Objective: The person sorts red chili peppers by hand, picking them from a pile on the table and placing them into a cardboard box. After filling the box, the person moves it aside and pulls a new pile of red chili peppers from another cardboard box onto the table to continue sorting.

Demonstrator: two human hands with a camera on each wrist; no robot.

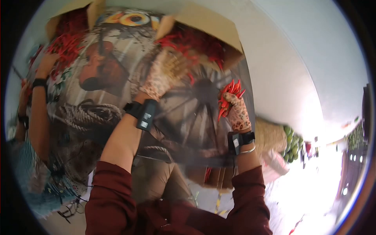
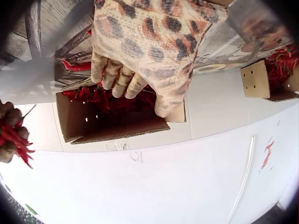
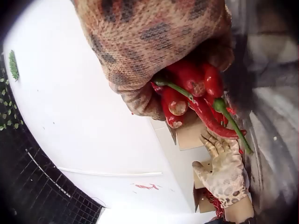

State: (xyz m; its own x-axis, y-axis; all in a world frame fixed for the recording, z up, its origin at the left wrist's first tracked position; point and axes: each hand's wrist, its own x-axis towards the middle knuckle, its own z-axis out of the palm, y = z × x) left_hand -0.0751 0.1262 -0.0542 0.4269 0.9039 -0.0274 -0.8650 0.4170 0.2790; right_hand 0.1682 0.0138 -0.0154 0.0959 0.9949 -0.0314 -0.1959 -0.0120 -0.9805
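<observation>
My right hand point(image 1: 238, 111), in a leopard-print glove, grips a bunch of red chillies point(image 1: 230, 96) over the table's right side. In the right wrist view, its fingers curl round the chillies point(image 3: 201, 100), and some green stems stick out. My left hand point(image 1: 161, 74), gloved alike and blurred in the head view, is at the mouth of a cardboard box point(image 1: 207, 19) of red chillies. Seen from the left wrist, its loosely bent fingers point(image 2: 124, 81) hang over the box's chillies point(image 2: 112, 100) and hold nothing. A single chilli point(image 2: 77, 66) lies on the table beside them.
Another person's hand point(image 1: 47, 64) touches chillies spilling from a second box point(image 1: 94, 9) at the far left. A printed cloth point(image 1: 113, 51) covers the table, and a white wall point(image 1: 282, 58) rises behind. Green round fruit point(image 1: 291, 145) and sacks point(image 1: 270, 135) stand at right.
</observation>
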